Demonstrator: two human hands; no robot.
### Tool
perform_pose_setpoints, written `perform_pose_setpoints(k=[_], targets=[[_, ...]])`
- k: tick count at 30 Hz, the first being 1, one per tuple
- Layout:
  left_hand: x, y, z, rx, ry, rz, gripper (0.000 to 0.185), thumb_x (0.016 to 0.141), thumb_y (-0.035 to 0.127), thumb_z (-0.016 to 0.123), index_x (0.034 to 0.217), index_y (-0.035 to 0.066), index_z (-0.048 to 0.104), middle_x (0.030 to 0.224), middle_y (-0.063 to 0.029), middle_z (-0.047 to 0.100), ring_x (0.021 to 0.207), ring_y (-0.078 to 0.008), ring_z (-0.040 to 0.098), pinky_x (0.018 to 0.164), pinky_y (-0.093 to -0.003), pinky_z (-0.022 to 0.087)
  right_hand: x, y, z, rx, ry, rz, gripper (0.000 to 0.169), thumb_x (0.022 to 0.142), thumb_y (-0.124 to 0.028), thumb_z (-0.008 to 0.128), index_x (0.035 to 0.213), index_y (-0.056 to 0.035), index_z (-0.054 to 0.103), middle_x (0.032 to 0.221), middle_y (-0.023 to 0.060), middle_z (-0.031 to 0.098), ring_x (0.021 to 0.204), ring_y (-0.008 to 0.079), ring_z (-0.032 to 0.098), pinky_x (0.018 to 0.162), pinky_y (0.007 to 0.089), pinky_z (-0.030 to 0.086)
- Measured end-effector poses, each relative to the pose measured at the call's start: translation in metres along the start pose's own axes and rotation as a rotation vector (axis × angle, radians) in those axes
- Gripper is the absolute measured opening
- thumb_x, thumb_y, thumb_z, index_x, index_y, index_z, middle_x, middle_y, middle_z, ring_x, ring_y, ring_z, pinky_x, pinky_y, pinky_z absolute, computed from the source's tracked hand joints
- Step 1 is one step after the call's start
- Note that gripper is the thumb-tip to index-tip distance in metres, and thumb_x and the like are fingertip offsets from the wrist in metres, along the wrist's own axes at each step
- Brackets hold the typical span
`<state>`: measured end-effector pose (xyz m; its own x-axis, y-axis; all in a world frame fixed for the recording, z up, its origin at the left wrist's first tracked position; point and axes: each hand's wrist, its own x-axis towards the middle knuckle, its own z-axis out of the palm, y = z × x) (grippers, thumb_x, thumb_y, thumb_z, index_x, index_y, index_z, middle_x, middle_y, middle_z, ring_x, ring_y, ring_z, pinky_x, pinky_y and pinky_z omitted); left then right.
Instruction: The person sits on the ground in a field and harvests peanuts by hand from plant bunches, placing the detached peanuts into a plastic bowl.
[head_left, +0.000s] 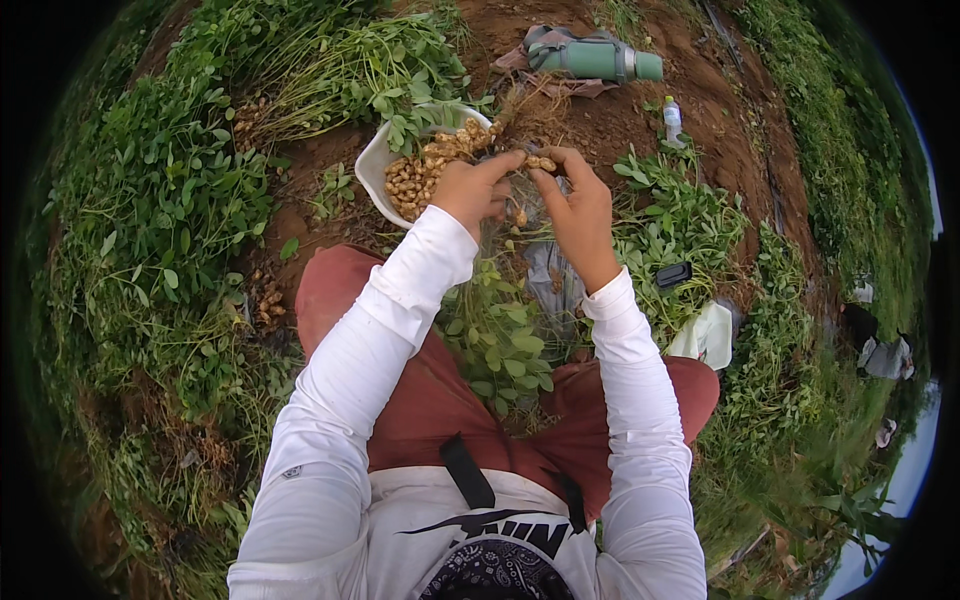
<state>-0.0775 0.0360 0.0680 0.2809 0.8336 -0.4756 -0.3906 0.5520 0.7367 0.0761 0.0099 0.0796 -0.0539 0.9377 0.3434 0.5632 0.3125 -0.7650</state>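
My left hand grips the stems of a peanut plant, just right of a white plastic basin. The plant's leaves hang down between my legs. Thumb and fingers of my right hand close on peanut pods beside the left fingertips. Another pod dangles below the hands. Harvested peanuts are heaped in the basin, partly behind my left hand. Fine roots show beyond my fingers.
Pulled peanut plants lie in piles ahead and left. A green thermos and a plastic bottle are on the soil ahead. To the right are a black case-like object, a whitish plastic container and more plants.
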Motion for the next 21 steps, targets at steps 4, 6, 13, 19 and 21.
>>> perform_pose_setpoints(k=[4, 6, 13, 19, 21], targets=[[-0.004, -0.007, 0.006, 0.03, -0.127, -0.026, 0.02, 0.085, 0.024, 0.066, 0.078, 0.006, 0.061, 0.058, 0.007, 0.039, 0.049, -0.0062, 0.036, 0.05, -0.0241, 0.032, -0.013, -0.003, -0.006, -0.035, 0.01, -0.091, 0.022, 0.09, -0.014, 0.058, 0.108, -0.0011, 0.057, 0.088, 0.0117, 0.061, 0.077, 0.0143, 0.058, 0.069, 0.0283, 0.047], [-0.007, -0.012, 0.01, 0.015, -0.121, -0.031, 0.02, 0.083, 0.022, 0.067, 0.077, 0.003, 0.063, 0.057, 0.0068, 0.04, 0.049, -0.0059, 0.034, 0.047, -0.0242, 0.028, -0.018, -0.009, -0.014, 0.088, -0.043, 0.112, 0.023, 0.091, -0.015, 0.056, 0.108, -0.0006, 0.055, 0.091, 0.0122, 0.06, 0.079, 0.0136, 0.058, 0.069, 0.0288, 0.047], [-0.013, -0.017, 0.028, 0.055, -0.111, -0.035, 0.02, 0.081, 0.024, 0.071, 0.074, 0.006, 0.064, 0.058, 0.0073, 0.043, 0.052, -0.0052, 0.037, 0.049, -0.0238, 0.031, -0.039, 0.001, -0.006, 0.973, 0.214, 0.663, 0.027, 0.095, -0.019, 0.05, 0.108, 0.0043, 0.052, 0.087, 0.0168, 0.061, 0.076, 0.0178, 0.059, 0.066, 0.0303, 0.046], [0.003, -0.044, 0.028, 0.241, 0.023, 0.146, 0.031, 0.078, 0.028, 0.074, 0.069, 0.002, 0.06, 0.054, 0.0042, 0.043, 0.047, -0.0091, 0.037, 0.046, -0.0274, 0.032, -0.039, 0.003, 0.012, 0.041, 0.288, 0.302, 0.025, 0.096, -0.019, 0.047, 0.107, 0.0041, 0.052, 0.093, 0.0205, 0.063, 0.08, 0.0281, 0.06, 0.069, 0.0347, 0.046], [0.001, -0.045, 0.026, 0.319, 0.027, 0.109, 0.03, 0.078, 0.028, 0.074, 0.07, 0.002, 0.06, 0.053, 0.004, 0.043, 0.046, -0.009, 0.036, 0.045, -0.0276, 0.031, -0.036, 0.036, 0.01, 0.423, 0.396, 0.466, 0.022, 0.096, -0.018, 0.048, 0.107, 0.0015, 0.052, 0.091, 0.0149, 0.063, 0.079, 0.0217, 0.06, 0.066, 0.0312, 0.046]])
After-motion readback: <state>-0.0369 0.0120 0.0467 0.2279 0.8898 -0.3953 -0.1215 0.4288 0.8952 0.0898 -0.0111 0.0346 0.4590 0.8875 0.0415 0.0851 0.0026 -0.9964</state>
